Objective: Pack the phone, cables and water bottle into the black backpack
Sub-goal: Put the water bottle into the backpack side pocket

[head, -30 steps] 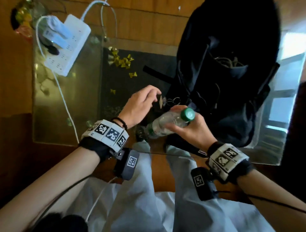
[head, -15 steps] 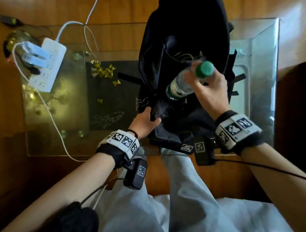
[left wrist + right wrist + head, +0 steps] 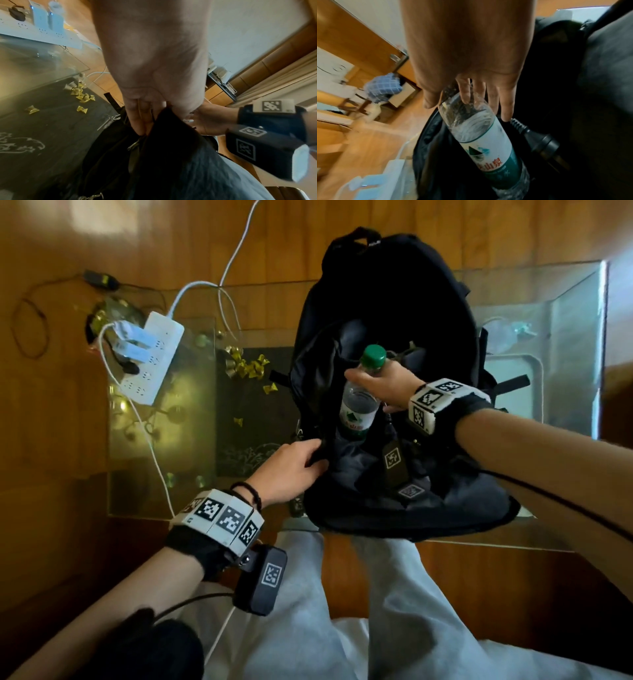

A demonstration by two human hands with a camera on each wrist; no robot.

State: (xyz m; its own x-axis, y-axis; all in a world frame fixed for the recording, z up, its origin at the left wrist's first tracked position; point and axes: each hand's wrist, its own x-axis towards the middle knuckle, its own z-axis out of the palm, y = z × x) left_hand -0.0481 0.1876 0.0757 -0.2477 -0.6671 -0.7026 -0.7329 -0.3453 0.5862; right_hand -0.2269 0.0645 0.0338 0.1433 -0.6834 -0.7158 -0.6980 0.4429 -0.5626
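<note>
The black backpack (image 3: 404, 313) lies open on the glass table (image 3: 161, 412). My right hand (image 3: 376, 383) grips a clear water bottle (image 3: 358, 409) with a green cap (image 3: 374, 355) near its neck; the bottle's lower half sits inside the bag's opening. In the right wrist view the bottle (image 3: 486, 142) points down into the bag beside a black power plug (image 3: 537, 139). My left hand (image 3: 291, 467) pinches the near edge of the opening, and in the left wrist view its fingers (image 3: 137, 121) clasp the black fabric (image 3: 171, 135). No phone is visible.
A white power strip (image 3: 150, 361) with chargers and white cables lies at the table's left. Yellow candy wrappers (image 3: 248, 368) are scattered on a dark mat (image 3: 253, 419) left of the bag. The table's near edge is just above my knees.
My right hand has turned the bottle upright and lowered its base into the bag's opening. My left hand stays on the opening's edge.
</note>
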